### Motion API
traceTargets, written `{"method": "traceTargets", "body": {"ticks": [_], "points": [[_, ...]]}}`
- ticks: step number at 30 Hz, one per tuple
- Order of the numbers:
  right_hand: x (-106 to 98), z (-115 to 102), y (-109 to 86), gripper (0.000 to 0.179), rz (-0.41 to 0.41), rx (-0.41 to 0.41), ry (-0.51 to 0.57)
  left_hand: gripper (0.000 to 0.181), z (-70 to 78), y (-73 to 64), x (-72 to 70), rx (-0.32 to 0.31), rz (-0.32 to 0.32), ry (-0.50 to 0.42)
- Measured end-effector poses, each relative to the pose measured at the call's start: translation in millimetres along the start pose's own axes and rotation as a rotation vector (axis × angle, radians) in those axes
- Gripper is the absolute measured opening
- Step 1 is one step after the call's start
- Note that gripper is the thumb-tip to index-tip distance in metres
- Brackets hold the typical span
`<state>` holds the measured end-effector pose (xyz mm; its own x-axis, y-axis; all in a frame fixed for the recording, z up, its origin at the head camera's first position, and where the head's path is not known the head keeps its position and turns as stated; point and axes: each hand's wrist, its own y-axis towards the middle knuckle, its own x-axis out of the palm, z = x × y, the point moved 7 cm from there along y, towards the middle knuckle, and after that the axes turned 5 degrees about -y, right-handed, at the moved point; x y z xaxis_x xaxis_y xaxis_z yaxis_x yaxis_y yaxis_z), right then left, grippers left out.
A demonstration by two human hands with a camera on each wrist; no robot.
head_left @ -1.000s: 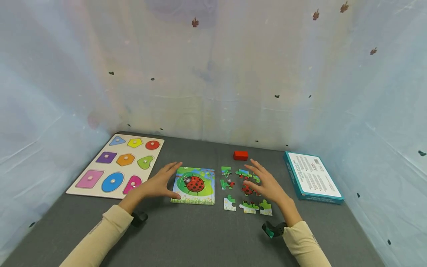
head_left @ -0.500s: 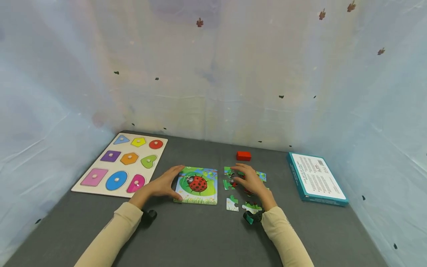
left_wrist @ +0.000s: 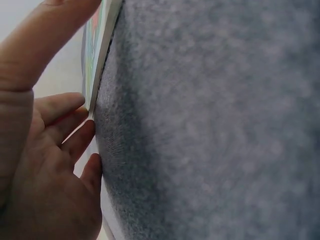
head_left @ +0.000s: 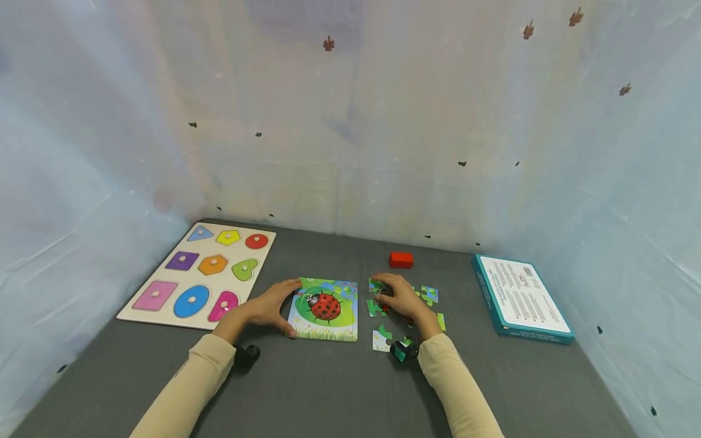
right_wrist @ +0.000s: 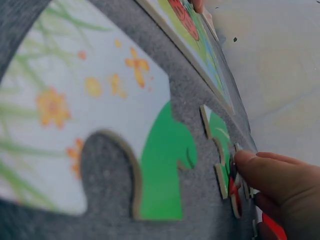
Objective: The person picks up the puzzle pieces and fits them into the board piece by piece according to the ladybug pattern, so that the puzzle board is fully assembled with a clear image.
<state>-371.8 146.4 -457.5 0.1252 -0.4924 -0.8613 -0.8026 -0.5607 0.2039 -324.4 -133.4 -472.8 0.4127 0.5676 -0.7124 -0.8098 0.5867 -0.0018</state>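
Note:
The square ladybug picture board point(head_left: 345, 331) lies flat on the dark table. My left hand point(head_left: 265, 309) spans its left side, thumb at the near corner and fingers at the far corner; in the left wrist view the fingertips point(left_wrist: 75, 102) touch the board's edge. My right hand point(head_left: 402, 299) is low over several loose puzzle pieces, its fingers bent. In the right wrist view its thumb point(right_wrist: 255, 167) is right at a green piece with red and black on it; whether it pinches a piece I cannot tell. A white-and-green flower piece point(right_wrist: 162, 180) lies nearer that camera.
A wooden shape board point(head_left: 221, 282) with knobbed coloured shapes lies at the left, close beyond my left hand. Behind the loose pieces sits a red block point(head_left: 401, 260). A teal box point(head_left: 526, 295) is at the right. Pale curtains point(head_left: 383, 121) surround the table.
My right hand has come left and down onto the pieces, its fingers drawing closer together. My left hand stays at the board's left side. The whole view has shifted slightly.

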Motion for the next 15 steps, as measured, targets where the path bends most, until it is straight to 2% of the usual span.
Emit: {"method": "traceTargets", "body": {"ticks": [9, 15], "points": [[3.5, 6.2, 0.7, 0.044, 0.038, 0.018, -0.008, 0.111, -2.1, -0.5, -0.1, 0.01, -0.006, 0.045], [2.3, 7.2, 0.5, 0.04, 0.05, 0.041, -0.03, 0.112, -4.1, 2.1, -1.2, -0.007, -0.004, 0.073]]}}
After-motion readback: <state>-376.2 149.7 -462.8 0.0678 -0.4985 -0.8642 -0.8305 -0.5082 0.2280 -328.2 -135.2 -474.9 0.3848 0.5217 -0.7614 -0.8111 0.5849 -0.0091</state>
